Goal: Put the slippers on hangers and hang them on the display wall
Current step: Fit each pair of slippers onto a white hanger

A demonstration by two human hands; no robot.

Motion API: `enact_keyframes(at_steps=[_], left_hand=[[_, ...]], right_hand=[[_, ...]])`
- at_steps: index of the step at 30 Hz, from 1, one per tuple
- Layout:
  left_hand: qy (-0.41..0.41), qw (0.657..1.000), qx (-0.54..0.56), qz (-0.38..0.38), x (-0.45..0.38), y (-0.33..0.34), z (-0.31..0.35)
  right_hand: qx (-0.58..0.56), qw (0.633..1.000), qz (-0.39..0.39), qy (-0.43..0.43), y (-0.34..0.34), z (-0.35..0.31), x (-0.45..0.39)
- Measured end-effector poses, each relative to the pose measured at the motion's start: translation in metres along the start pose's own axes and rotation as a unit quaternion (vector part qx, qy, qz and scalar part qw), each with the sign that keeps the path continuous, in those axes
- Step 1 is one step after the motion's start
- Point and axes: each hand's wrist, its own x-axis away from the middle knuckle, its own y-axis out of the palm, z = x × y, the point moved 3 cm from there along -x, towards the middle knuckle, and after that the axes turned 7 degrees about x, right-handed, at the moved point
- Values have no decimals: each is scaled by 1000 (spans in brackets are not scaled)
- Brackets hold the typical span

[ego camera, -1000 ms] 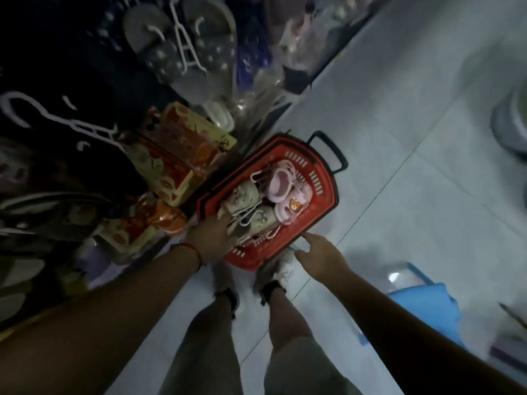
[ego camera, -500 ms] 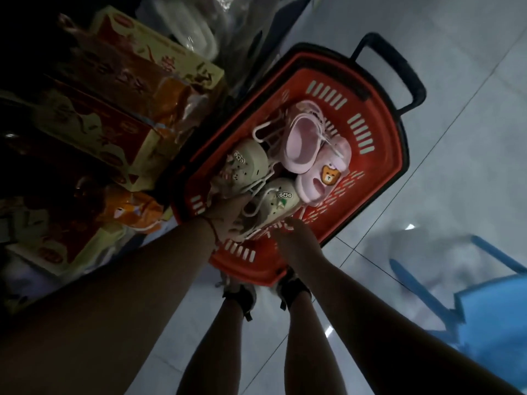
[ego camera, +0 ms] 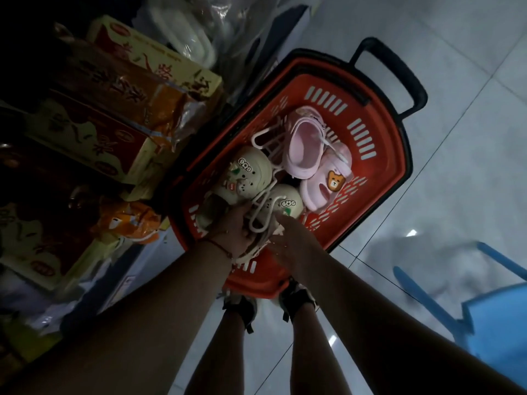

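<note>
A red basket (ego camera: 382, 155) with a black handle stands on the floor in front of my feet. Inside lie a pair of cream slippers (ego camera: 251, 175) on a white hanger (ego camera: 261, 212) and a pair of pink slippers (ego camera: 305, 149), one with a bear badge. A second white hanger (ego camera: 268, 138) lies beside the pink pair. My left hand (ego camera: 235, 226) reaches into the basket and touches the cream pair near the hanger; whether it grips is hidden. My right hand (ego camera: 288, 240) is at the near cream slipper, fingers relaxed.
Red and yellow cardboard boxes (ego camera: 114, 109) and plastic-wrapped goods (ego camera: 188, 38) are stacked on the left against the basket. A blue plastic stool (ego camera: 496, 323) stands at the lower right. Pale floor tiles (ego camera: 456, 81) lie to the right of the basket.
I have bent down closer to the basket. Both hands moved from its near rim into it, onto the cream slippers.
</note>
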Motion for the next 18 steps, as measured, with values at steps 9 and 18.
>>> enact_keyframes(at_steps=[9,18], left_hand=[[18,995,89,-34,134,21,0],[121,985,37,-119,339,111,30]], right_hand=[[-12,997,49,-56,-5,-16,132],[-124,977,-34,-170,-15,-46,357]])
